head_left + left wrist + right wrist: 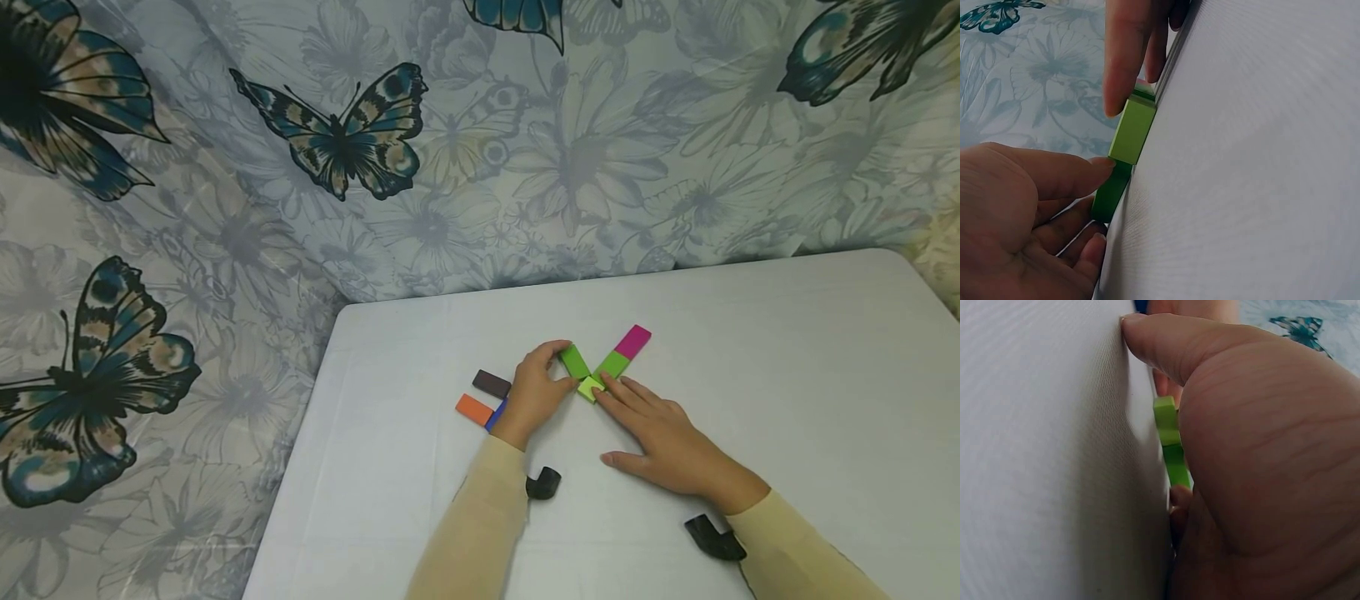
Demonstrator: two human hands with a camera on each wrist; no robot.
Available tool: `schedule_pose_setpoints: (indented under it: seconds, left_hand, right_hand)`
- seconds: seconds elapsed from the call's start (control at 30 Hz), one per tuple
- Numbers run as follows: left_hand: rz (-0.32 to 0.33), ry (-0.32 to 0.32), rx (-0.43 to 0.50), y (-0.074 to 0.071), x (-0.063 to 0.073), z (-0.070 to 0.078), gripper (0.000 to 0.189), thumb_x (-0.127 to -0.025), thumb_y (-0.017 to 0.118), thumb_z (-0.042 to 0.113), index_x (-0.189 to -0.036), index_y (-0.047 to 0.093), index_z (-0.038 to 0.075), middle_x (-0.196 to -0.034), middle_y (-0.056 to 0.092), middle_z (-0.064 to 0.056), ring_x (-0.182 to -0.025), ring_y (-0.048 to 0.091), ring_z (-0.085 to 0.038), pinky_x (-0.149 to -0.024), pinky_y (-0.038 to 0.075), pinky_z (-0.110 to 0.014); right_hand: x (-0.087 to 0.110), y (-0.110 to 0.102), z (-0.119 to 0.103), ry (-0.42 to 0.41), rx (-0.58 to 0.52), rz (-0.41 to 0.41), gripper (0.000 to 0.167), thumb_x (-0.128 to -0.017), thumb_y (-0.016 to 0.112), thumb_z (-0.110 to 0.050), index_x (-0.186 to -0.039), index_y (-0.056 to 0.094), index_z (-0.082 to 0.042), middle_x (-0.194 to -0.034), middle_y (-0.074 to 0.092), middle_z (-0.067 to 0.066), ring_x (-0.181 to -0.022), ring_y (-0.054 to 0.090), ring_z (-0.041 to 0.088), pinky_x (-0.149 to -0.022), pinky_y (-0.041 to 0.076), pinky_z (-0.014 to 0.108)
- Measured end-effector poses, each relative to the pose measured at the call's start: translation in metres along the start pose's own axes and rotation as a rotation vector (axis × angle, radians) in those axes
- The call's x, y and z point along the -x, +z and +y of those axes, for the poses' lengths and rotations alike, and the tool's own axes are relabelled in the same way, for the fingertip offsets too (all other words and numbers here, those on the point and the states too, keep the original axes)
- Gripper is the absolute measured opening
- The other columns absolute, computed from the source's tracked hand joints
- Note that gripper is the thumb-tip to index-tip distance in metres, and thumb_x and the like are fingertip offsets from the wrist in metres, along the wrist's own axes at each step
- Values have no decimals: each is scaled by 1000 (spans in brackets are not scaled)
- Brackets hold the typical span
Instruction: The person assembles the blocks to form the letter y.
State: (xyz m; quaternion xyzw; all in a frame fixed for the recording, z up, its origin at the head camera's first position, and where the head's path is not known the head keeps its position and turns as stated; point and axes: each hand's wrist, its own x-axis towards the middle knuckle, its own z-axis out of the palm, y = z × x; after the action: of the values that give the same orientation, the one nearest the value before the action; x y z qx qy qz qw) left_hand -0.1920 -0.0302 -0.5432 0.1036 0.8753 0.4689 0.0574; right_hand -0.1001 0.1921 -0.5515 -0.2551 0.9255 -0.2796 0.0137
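Green block (pixel 574 362): on the white table (pixel 390 500), clamped between thumb and fingertips of the left hand (pixel 534 393). Nearer hand: left. Long axis: slanting from far left to near right in the head view, roughly along the line from index fingertip to thumb tip. Governing relation: near end directed at the light-green block (pixel 590 388), apparently in contact in the left wrist view.

Adjacent: second green block (pixel 611 367), running far right from the light-green block, in a V with the first. In line at its far end: magenta block (pixel 633 341).

Right hand (pixel 660 437): fingers extended, thumb spread well apart, nothing gripped; fingertips at the right edges of the light-green and second green blocks. Pressing force: cannot tell.

Farther out, left of the left hand: brown block (pixel 491 383), orange block (pixel 475 410) and partly hidden blue block (pixel 496 415). Beyond the table: butterfly-print backdrop (pixel 585 167).
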Motion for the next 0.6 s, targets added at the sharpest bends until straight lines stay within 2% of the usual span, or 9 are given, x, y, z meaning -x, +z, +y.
schedule_pose_setpoints:
  seconds: [0.6]
  left_hand:
    - [-14, -4, -10, -1, 0, -1, 61, -95, 85, 6, -152, 64, 17, -153, 61, 0, -140, 56, -19, -113, 45, -29]
  right_hand:
    - [0, 5, 4, -17, 2, 13, 89, -95, 84, -50, -169, 44, -19, -178, 26, 7, -159, 26, 42, -104, 37, 70]
